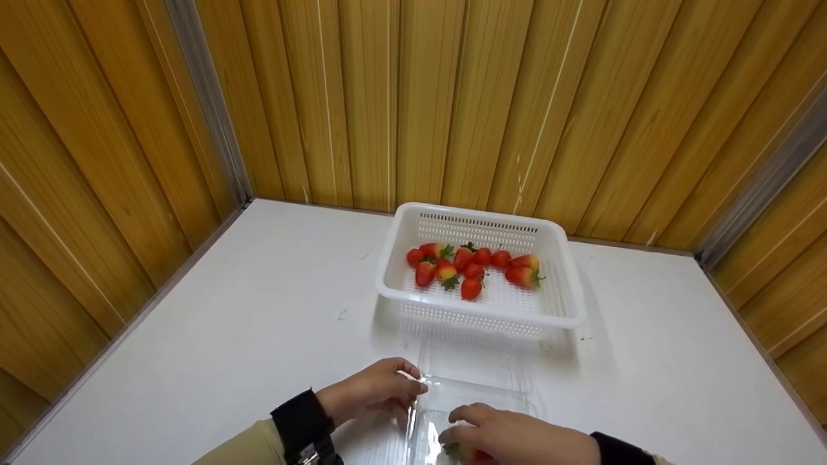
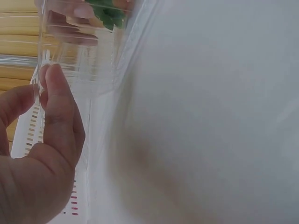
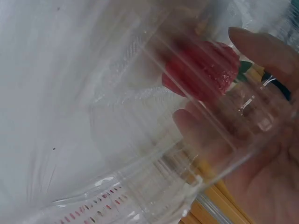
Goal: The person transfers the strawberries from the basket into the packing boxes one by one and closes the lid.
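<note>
My left hand (image 1: 378, 391) pinches the left rim of a clear plastic clamshell box (image 1: 468, 391) between thumb and fingers; the left wrist view shows this grip close up. The lid lies folded back toward the basket. Over the box's near part is my right hand (image 1: 517, 436), its thumb and fingers spread apart. A red strawberry (image 3: 203, 72) with green leaves sits inside the box, between that thumb and fingers, seen through the clear wall in the right wrist view. In the head view the right hand partly hides it.
Behind the box stands a white perforated basket (image 1: 478, 314) with several strawberries (image 1: 471, 289) in it. The white table (image 1: 278, 310) meets wood-patterned walls (image 1: 368, 103) at the back and sides.
</note>
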